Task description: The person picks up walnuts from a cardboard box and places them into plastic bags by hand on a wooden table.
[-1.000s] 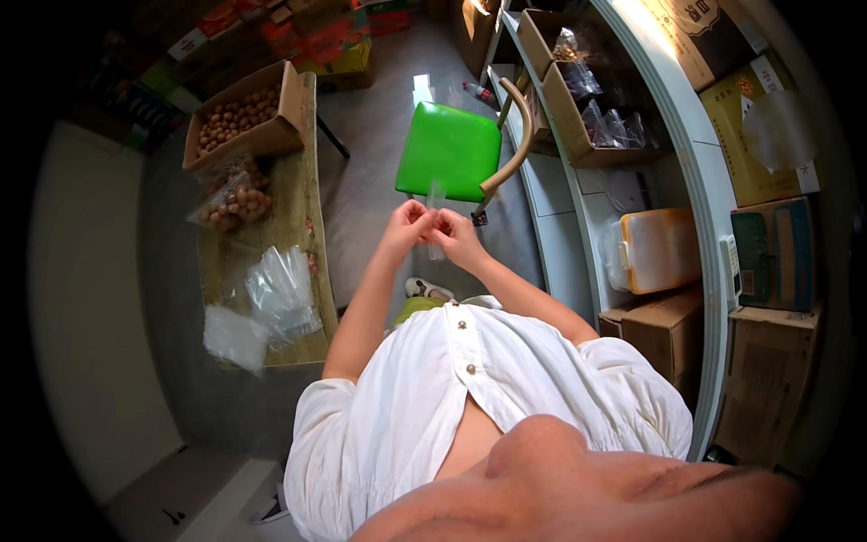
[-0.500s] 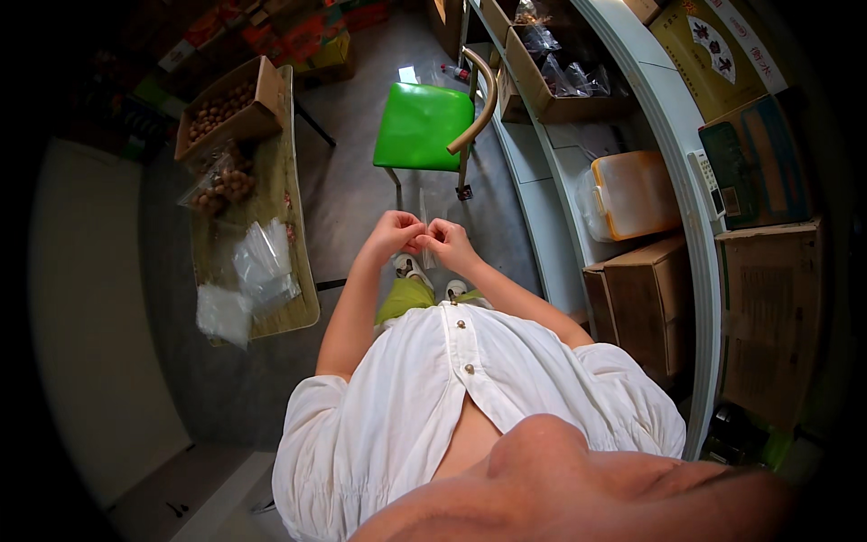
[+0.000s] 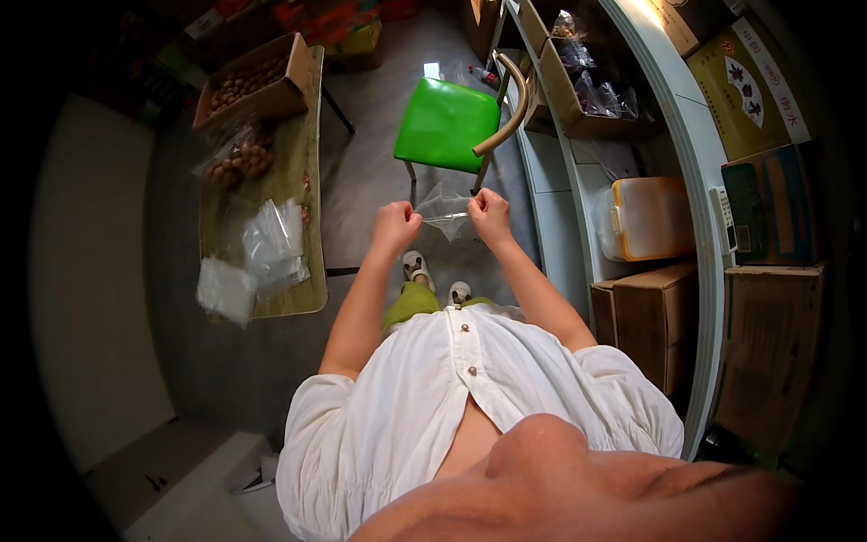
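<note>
The forearms [image 3: 357, 316] were stretched forward; the left hand [image 3: 396, 227] and right hand [image 3: 490, 217] were held apart, fingers curled.

Well to your left, a wood-grained counter [image 3: 293, 144] bears a cardboard box [image 3: 278, 99] of round brown nuts [image 3: 244, 85], a clear bag of nuts [image 3: 242, 164] just nearer you, then flat clear bags [image 3: 274, 239] beside a whitish plastic stack [image 3: 226, 289] at the edge. Ahead, a green-seated chair [image 3: 447, 126] stands on the grey floor [image 3: 361, 135]; on your right, a white shelf [image 3: 587, 185] carries an orange-rimmed container [image 3: 654, 219].
</note>
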Demonstrator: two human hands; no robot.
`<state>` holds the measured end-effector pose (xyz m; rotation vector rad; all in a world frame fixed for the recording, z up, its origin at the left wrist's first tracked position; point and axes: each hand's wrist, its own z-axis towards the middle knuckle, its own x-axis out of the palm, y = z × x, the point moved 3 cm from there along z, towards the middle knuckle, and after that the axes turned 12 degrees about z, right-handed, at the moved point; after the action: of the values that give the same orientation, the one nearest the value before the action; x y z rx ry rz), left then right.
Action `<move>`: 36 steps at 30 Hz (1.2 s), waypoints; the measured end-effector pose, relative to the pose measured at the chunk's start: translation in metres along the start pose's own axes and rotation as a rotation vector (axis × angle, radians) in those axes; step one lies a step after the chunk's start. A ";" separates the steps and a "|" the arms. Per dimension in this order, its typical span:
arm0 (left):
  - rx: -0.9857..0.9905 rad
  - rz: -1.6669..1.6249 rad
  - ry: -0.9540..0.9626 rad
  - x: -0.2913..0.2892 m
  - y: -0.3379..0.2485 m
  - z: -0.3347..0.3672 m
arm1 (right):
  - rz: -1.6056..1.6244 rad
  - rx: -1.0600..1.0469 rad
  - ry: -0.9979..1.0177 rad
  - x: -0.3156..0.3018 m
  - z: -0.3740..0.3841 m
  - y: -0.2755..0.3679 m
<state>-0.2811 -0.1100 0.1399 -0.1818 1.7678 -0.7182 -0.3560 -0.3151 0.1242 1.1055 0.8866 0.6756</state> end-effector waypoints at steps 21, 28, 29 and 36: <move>0.313 -0.079 0.145 0.053 -0.013 0.153 | 0.263 0.271 -0.054 0.041 0.091 -0.089; 0.442 0.074 0.510 0.138 -0.026 0.187 | 0.182 0.333 -0.457 -0.009 0.129 -0.187; 0.463 0.064 0.508 0.155 -0.023 0.191 | 0.073 0.280 -0.500 -0.013 0.140 -0.213; 0.492 0.016 0.556 0.266 0.006 0.230 | -0.386 0.622 -0.150 0.016 0.208 -0.300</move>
<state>-0.1561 -0.3162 -0.1165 0.4008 2.0349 -1.2519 -0.1572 -0.4937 -0.1259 1.4530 1.1758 -0.0182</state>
